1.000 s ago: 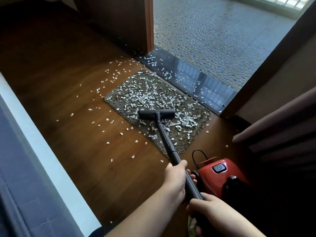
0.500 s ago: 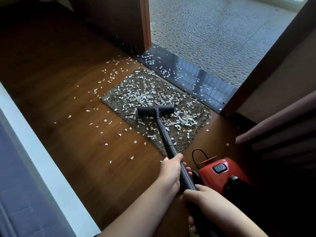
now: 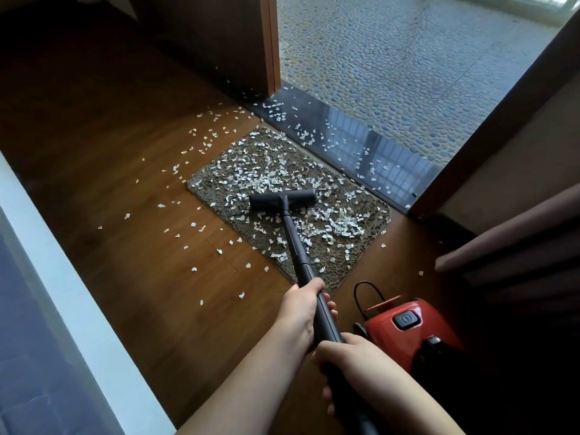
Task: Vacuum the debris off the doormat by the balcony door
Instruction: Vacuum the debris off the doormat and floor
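Both hands, left (image 3: pixel 301 312) and right (image 3: pixel 351 356), grip the wand (image 3: pixel 293 240); nozzle (image 3: pixel 282 200) sits mid-frame on the mat (image 3: pixel 370 208). Pushing hard could scatter scraps (image 3: pixel 342 221) or bunch the mat.

Both hands, left hand (image 3: pixel 299 309) and right hand (image 3: pixel 351 356), hold the vacuum pole (image 3: pixel 295 243); its head (image 3: pixel 282 200) sits on the messy doormat (image 3: pixel 370 211)

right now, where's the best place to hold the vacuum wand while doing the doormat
Hold the straight black wand on its upper stretch, wrapping from either side as now: left hand further down the tube, right hand nearer its top end. The tube is thin, round and slopes down to the floor head on the doormat, so spaced hands likely steer it best.
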Motion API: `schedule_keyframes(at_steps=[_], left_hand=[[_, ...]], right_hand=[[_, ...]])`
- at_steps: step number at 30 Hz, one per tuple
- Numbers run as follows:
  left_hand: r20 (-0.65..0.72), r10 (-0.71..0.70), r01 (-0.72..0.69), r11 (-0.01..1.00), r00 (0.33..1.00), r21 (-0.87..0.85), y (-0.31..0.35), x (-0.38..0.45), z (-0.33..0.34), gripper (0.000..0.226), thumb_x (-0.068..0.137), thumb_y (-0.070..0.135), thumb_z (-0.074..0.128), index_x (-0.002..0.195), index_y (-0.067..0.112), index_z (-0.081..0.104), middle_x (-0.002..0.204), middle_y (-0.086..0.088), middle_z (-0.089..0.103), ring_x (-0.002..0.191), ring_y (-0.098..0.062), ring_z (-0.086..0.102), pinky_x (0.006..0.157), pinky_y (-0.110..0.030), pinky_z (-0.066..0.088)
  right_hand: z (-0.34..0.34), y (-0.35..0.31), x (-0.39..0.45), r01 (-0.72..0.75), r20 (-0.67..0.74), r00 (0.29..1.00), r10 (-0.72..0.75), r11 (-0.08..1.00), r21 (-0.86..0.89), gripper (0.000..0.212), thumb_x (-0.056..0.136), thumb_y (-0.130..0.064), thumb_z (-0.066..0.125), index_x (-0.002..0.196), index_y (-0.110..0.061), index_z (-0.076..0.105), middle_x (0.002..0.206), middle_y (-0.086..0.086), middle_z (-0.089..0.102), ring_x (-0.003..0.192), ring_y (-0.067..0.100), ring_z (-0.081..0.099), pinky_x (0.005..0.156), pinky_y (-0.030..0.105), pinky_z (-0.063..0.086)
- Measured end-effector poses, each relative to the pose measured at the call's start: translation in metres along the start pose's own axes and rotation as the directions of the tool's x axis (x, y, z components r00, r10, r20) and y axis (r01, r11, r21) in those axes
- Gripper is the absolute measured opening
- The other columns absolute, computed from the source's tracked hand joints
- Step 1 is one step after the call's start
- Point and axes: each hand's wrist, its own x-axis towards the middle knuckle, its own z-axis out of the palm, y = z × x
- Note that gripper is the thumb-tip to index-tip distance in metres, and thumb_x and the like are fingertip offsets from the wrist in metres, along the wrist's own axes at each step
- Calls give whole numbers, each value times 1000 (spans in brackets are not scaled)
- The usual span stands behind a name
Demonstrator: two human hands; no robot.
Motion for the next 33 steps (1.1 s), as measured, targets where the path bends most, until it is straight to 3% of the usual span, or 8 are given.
schedule_keyframes(at_steps=[6, 15, 22, 33], left_hand=[[13, -6, 6, 1000, 1000, -18, 14, 11, -9, 9, 94, 4, 54, 90, 6, 46, 63, -10, 46, 43, -17, 43, 36, -19, 40], [-7, 30, -31, 998, 1000, -50, 30, 24, -20, 10, 94, 4, 53, 88, 8, 46, 61, -8, 45, 39, -15, 43, 36, -19, 39], [-27, 48, -49, 998, 998, -46, 38, 37, -28, 7, 95, 6, 53, 93, 6, 47, 63, -9, 46, 40, -15, 45, 37, -22, 43], [-30, 71, -74, 993, 997, -92, 56, 56, -39, 12, 96, 6, 53, 104, 4, 44, 64, -10, 46, 36, -15, 44, 36, -19, 40]], right_hand=[[10, -8, 13, 41, -8, 999, -41, 999, 7, 10, 87, -6, 55, 92, -2, 47, 58, 12, 48, 35, 20, 53, 38, 24, 44], [20, -16, 33, 62, 14, 998, -62, 998, 9, 13, 84, -5, 57, 93, -4, 47, 62, 12, 47, 38, 21, 53, 40, 27, 44], [27, -24, 48, 63, 15, 998, -62, 998, -22, 11, 84, -4, 57, 91, -4, 48, 65, 12, 47, 38, 21, 53, 39, 27, 44], [37, -37, 75, 102, 21, 995, -101, 992, -68, 9, 82, -6, 57, 87, -5, 50, 53, 9, 48, 40, 24, 52, 42, 28, 45]])
